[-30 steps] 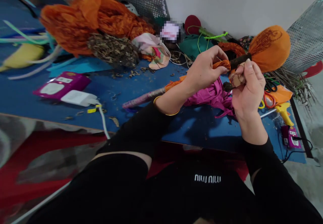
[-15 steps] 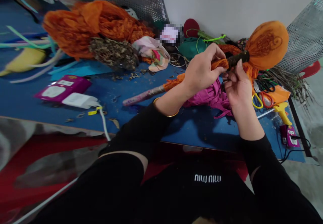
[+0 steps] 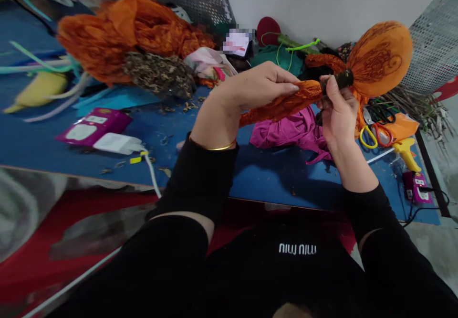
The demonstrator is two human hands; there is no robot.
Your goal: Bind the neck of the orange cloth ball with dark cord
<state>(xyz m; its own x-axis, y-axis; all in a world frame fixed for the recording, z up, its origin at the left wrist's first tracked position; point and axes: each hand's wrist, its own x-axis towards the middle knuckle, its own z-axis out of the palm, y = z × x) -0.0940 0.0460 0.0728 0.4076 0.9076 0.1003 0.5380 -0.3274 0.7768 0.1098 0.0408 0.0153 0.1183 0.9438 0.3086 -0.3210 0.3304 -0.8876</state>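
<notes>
Between my hands is an orange cloth bundle with a rounded, dark-patterned head (image 3: 384,53) pointing to the upper right. A dark wrapped band (image 3: 344,79) circles its neck. My right hand (image 3: 339,110) is closed around that band, thumb on top. Left of it, my left hand (image 3: 263,86) pinches a strip of crinkled orange cloth (image 3: 286,104) that stretches from the band down to the left. My left forearm hides most of what lies behind it. Under the hands, magenta cloth (image 3: 284,132) lies crumpled on the blue table (image 3: 261,179).
At the back left sit a heap of orange cloth (image 3: 143,29) and a brown dried clump (image 3: 159,77). A purple packet (image 3: 96,127) with a white plug (image 3: 118,142) lies left. Scissors (image 3: 375,134), a yellow glue gun (image 3: 407,154) and dry twigs (image 3: 425,110) are right.
My left hand has moved left, drawing the orange cloth strip out from the neck. My right hand has shifted its grip onto the dark band. The rounded head has tilted up slightly.
</notes>
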